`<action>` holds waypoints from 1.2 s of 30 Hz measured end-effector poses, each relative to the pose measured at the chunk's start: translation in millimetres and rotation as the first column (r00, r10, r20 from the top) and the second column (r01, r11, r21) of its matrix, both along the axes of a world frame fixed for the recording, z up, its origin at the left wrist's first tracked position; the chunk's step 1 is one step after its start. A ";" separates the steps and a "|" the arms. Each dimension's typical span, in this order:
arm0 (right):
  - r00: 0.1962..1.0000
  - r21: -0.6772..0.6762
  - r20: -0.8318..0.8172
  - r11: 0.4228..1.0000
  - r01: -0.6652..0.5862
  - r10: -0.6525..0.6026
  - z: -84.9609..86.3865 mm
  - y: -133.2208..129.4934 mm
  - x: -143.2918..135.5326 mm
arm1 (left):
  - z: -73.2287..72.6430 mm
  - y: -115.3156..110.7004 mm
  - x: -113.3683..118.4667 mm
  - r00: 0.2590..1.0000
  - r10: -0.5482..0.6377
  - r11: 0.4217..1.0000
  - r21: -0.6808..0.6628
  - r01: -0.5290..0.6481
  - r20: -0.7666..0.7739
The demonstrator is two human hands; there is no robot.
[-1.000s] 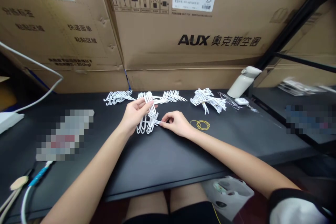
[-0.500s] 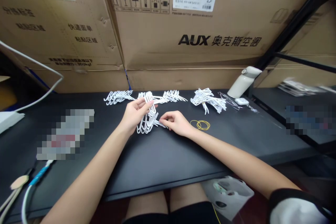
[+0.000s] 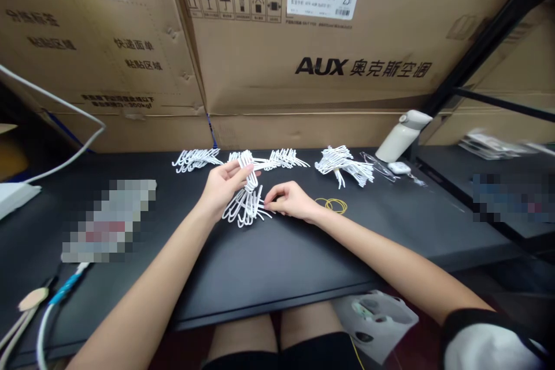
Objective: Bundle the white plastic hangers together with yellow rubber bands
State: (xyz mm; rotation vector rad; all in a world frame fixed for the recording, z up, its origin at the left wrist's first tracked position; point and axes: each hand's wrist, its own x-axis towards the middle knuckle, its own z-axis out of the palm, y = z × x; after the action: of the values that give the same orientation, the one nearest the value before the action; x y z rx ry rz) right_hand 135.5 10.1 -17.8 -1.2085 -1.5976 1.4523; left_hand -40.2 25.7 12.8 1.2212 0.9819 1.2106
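Observation:
My left hand (image 3: 225, 185) is closed around a bundle of white hooked pieces (image 3: 248, 172), its thumb pressed on them. Below it, a loose pile of the same white hooked pieces (image 3: 245, 208) lies on the dark table (image 3: 277, 260). My right hand (image 3: 288, 201) has its fingertips pinched at the right ends of that pile, apparently on one thin white piece. Behind my hands lie more white pieces, in a left group (image 3: 196, 160) and a middle group (image 3: 286, 159). A further bundle (image 3: 342, 165) sits to the right.
Yellow rubber bands (image 3: 335, 206) lie right of my right hand. A white bottle (image 3: 401, 136) and a small white case (image 3: 399, 168) stand at the back right. Large cardboard boxes (image 3: 321, 87) line the back. A blurred object (image 3: 110, 219) with a cable is at left.
The loose white pieces below my left hand have spread out and shifted slightly towards me. Both hands have stayed nearly in place.

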 end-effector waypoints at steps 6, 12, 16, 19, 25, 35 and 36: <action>0.996 0.068 0.087 0.997 -0.039 0.033 -0.2 3.9 9.4 | -0.7 0.9 -1.5 1.000 -0.003 1.000 0.003 0.003 -0.007; 0.956 0.025 0.255 0.987 -0.156 0.145 10.0 17.4 44.1 | 1.7 0.0 -1.7 0.999 0.012 1.000 -0.005 -0.012 -0.029; 0.963 0.022 0.243 0.992 -0.125 0.116 16.8 19.5 51.8 | 1.6 -0.3 -2.6 0.999 0.007 1.000 -0.003 -0.008 -0.054; 0.961 0.021 0.247 0.990 -0.137 0.127 16.3 20.2 52.2 | 0.6 0.2 -3.4 0.998 0.009 1.000 0.002 -0.009 -0.057; 0.970 0.015 0.230 0.996 -0.087 0.081 9.8 24.3 56.3 | -0.7 0.6 -3.5 0.998 0.002 1.000 0.013 -0.002 -0.064; 0.945 -0.101 0.271 0.982 -0.160 0.182 24.6 39.1 98.6 | 0.1 -0.6 -4.1 0.998 -0.008 1.000 0.013 0.008 -0.068; 0.944 -0.101 0.291 0.986 -0.135 0.159 26.8 41.0 105.5 | 0.4 -1.0 -3.9 0.997 -0.013 1.000 0.013 0.014 -0.072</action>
State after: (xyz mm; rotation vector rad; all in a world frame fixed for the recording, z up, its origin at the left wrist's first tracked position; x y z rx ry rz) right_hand 241.1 51.1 9.0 -1.4360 -1.8812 1.4927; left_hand -44.1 24.7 13.2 1.2876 1.0178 1.1713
